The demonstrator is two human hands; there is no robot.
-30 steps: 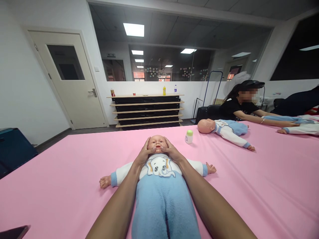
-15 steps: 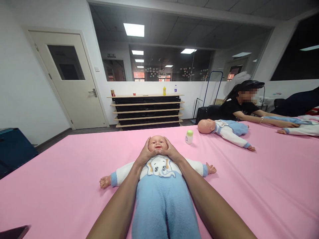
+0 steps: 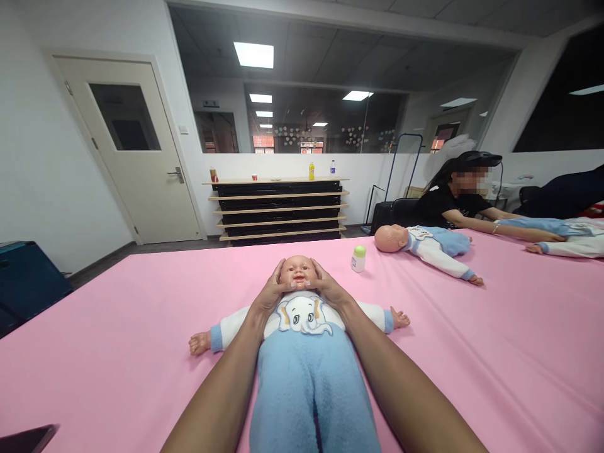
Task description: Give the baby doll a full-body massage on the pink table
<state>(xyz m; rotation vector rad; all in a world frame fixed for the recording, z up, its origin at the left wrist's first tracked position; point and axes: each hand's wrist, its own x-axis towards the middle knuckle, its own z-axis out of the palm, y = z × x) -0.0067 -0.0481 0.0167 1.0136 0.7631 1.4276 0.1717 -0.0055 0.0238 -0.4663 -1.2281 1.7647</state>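
A baby doll [image 3: 309, 371] in blue trousers and a white top with an elephant face lies on its back on the pink-covered table, its arms spread wide. My left hand [image 3: 272, 288] cups the left side of the doll's head, fingers along the cheek and thumb on the chin. On the other side, my right hand [image 3: 326, 286] holds the head the same way. Both thumbs lie below the mouth with a small gap between them. A small white jar with a green lid [image 3: 358, 259] stands beyond my right hand.
A second doll [image 3: 431, 242] lies at the far right of the pink table [image 3: 141, 327]. Behind it, a person [image 3: 465, 195] in a black cap reaches to another doll [image 3: 576, 236]. A dark flat object [image 3: 28, 440] sits at the near left corner. Stacked boards [image 3: 280, 211] with bottles stand behind.
My thumbs have moved apart on the doll's chin, outward from the middle. The doll and the jar stay in place.
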